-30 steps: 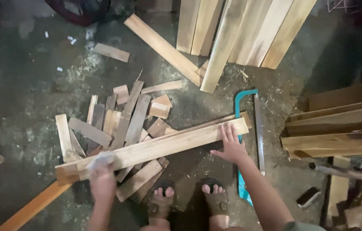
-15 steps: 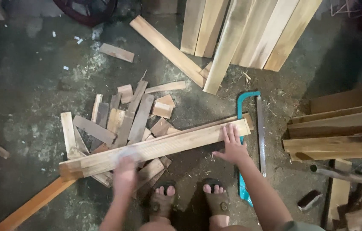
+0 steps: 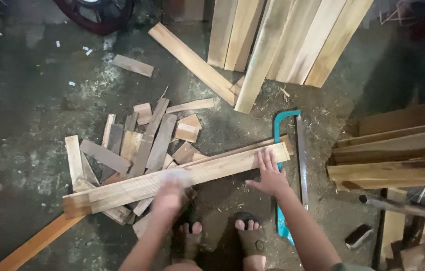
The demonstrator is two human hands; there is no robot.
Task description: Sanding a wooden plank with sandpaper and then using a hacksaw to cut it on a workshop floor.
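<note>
Two hands are working on one long plank that is lying slantwise across the concrete floor, its low end at the left and its high end at the right. Right hand is lying flat on the plank near its right end, palm down, fingers stretched out straight and slightly spread, thumb sticking out to the left over the plank's near edge. Left hand is blurring near the plank's middle, pressing something pale onto the top face; cannot tell how its fingers are set or whether they are pinching the pale thing. Plank is sitting under both hands, its left end resting on a heap of short offcuts and on an orange board pointing down-left. A thinner strip is running along the plank's far edge, touching it. Saw with a teal frame is lying just right of the right hand, its blade pointing toward the person, the plank's right end overlapping the frame. Two sandalled feet are standing just below the plank, between the arms. Pale boards are leaning at the top, and a stack of darker boards is lying at the right, well apart from the hands.
</note>
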